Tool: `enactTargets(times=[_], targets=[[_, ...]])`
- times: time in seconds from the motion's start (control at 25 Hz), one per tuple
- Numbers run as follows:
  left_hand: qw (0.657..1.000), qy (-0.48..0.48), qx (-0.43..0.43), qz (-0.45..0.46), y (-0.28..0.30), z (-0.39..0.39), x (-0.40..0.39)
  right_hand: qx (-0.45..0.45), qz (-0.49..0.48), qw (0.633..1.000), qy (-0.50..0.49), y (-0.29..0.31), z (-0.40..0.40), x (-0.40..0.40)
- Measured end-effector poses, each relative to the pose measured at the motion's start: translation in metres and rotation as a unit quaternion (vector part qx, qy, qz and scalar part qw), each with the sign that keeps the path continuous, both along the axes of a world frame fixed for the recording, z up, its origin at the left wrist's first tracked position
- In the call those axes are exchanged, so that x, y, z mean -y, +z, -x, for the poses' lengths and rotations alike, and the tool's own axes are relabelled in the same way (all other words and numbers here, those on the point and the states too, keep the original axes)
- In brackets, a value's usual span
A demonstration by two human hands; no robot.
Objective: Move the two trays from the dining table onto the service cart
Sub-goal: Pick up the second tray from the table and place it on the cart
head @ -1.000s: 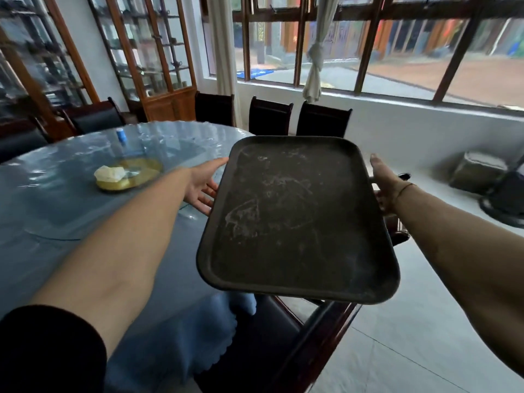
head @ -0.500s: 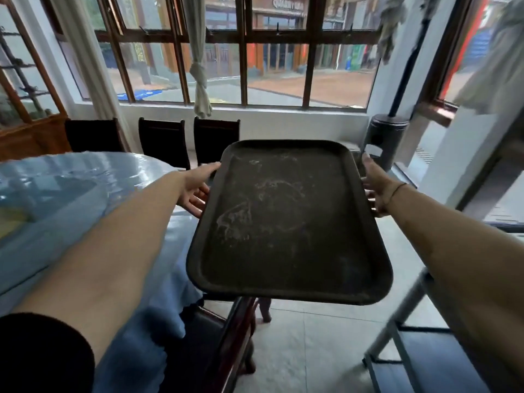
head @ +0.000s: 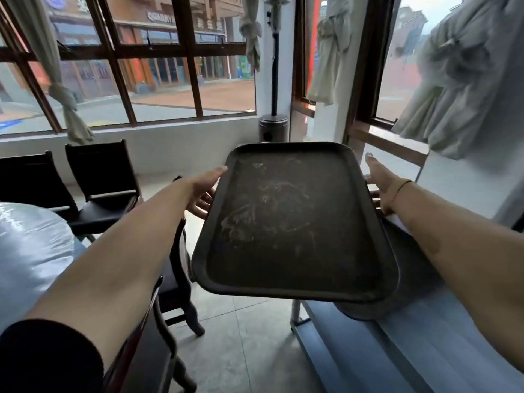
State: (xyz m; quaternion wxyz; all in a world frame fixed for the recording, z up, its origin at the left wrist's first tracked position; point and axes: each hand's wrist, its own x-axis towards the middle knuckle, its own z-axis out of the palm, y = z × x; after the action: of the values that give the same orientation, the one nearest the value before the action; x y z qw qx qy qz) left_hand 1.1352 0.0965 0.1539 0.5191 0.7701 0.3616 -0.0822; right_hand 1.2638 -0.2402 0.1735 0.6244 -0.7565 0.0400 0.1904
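A dark, scuffed rectangular tray point(head: 289, 222) is held in the air in front of me, its long sides between my hands. My left hand point(head: 202, 191) grips its left edge, fingers under the rim. My right hand point(head: 381, 184) grips the right edge, thumb up along the rim. Below the tray's right side lies a second dark tray point(head: 397, 290) on the grey service cart point(head: 377, 350); only its rim and corner show. The held tray hangs above the cart's left end, apart from the lower tray.
The round dining table point(head: 31, 251) with its shiny blue cover sits at the left. Dark wooden chairs point(head: 105, 182) stand by it and below my left arm. A patio heater point(head: 273, 129) stands in the window corner. Tiled floor point(head: 243, 344) lies between chairs and cart.
I have turned right with the tray in both hands. The table has slid out to the left, and the cart with the second tray has come in under the held tray.
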Motion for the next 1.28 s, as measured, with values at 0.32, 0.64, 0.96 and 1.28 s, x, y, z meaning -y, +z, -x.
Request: enactTargets(times=[0.32,0.64,0.96,1.28], targets=[[0.992,-0.122,0.001,0.005,-0.013,-0.102,0.162,-0.047,0.026,0.99,-0.134,-0.019,-0.004,0.191],[0.963,-0.265,-0.023,0.045,-0.029,-0.172,0.312,-0.051,0.016,0.961,-0.271,-0.033,0.039,0.332],[0.919,-0.393,-0.041,0.009,-0.056,-0.225,0.425,-0.089,0.034,0.91,-0.404,-0.058,0.084,0.417],[0.864,-0.494,-0.096,0.007,-0.093,-0.236,0.485,-0.137,0.036,0.862,-0.486,-0.101,0.122,0.445]])
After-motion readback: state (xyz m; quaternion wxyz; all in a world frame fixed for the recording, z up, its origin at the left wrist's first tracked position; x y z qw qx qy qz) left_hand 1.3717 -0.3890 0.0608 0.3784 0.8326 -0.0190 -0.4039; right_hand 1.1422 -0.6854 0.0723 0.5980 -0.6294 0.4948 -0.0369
